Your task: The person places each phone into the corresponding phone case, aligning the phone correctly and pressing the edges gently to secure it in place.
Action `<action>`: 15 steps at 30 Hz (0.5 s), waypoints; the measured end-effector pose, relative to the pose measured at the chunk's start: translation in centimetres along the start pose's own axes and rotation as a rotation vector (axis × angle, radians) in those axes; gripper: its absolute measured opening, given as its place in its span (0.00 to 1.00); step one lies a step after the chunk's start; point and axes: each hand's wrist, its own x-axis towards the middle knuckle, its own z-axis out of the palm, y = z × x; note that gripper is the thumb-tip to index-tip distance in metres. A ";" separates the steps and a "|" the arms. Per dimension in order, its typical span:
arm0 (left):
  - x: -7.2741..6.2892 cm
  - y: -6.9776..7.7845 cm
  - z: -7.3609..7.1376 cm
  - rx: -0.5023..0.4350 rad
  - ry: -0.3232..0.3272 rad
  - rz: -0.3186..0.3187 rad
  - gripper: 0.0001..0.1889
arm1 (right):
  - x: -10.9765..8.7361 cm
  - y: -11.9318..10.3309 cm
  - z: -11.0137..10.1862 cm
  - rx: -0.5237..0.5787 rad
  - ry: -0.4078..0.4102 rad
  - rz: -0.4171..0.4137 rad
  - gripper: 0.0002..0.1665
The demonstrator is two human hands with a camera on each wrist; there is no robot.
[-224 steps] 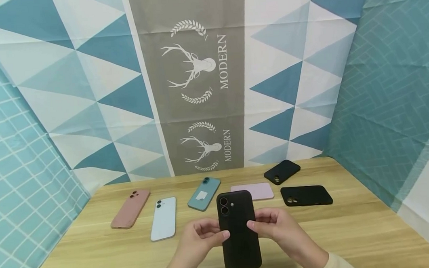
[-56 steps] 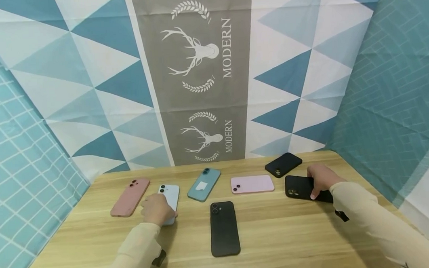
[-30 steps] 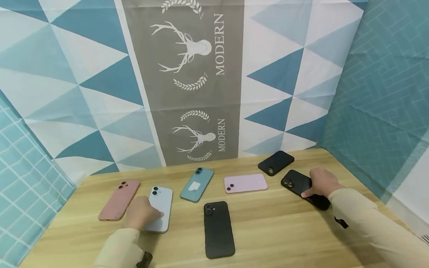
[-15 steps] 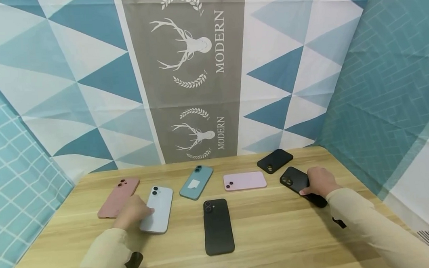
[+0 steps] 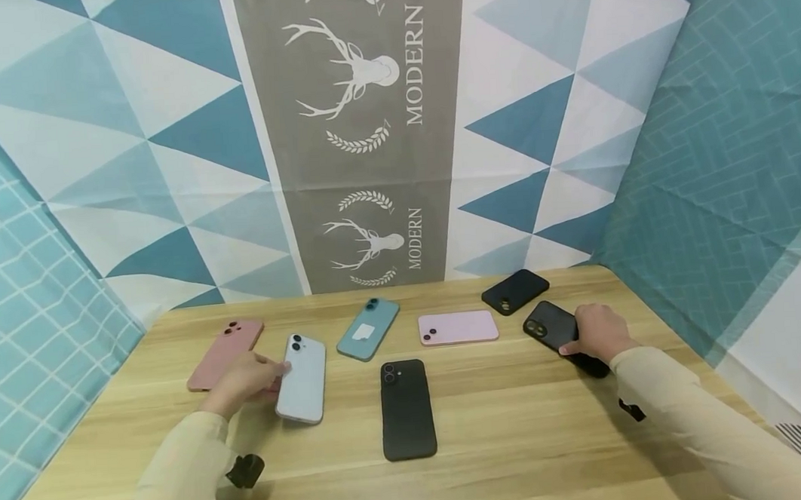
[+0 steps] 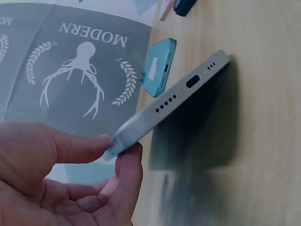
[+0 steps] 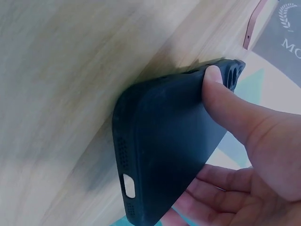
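My left hand (image 5: 244, 380) pinches a pale blue phone (image 5: 303, 382) by its left long edge. In the left wrist view the thumb lies on one face and the curled fingers are under the other; the phone's port end (image 6: 193, 81) faces the camera, tilted over its shadow. At the right, my right hand (image 5: 600, 334) grips a black phone case (image 5: 552, 323) across its width. The right wrist view shows the thumb on one long side and the fingers at the other, with the port cutout (image 7: 129, 186) toward the camera.
A black-cased phone (image 5: 407, 412) lies at the front middle. Behind it are a teal phone (image 5: 370, 327) with a white sticker and a pink-lilac phone (image 5: 457, 328). A rose phone (image 5: 228, 353) lies far left, another black case (image 5: 515, 291) back right. Patterned cloth hangs behind.
Both hands have left the black-cased phone, now on the table. My left hand shifted to the pale blue phone's left edge and tilted it up. My right hand took hold of the case and turned it.
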 end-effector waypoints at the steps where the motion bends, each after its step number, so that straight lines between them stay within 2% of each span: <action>1: 0.0 0.1 0.0 -0.002 -0.006 -0.005 0.20 | -0.1 0.0 0.0 0.006 -0.007 0.003 0.31; 7: 0.0 0.4 0.2 -0.019 -0.012 -0.016 0.19 | -0.2 0.1 -0.2 0.073 -0.015 -0.006 0.23; 12: -0.1 0.7 0.2 0.004 0.009 -0.008 0.19 | 0.1 0.3 -1.0 0.118 0.073 -0.060 0.11; 15: -0.2 1.0 0.1 0.011 0.021 -0.006 0.18 | 0.0 0.0 -1.8 0.136 0.108 -0.087 0.09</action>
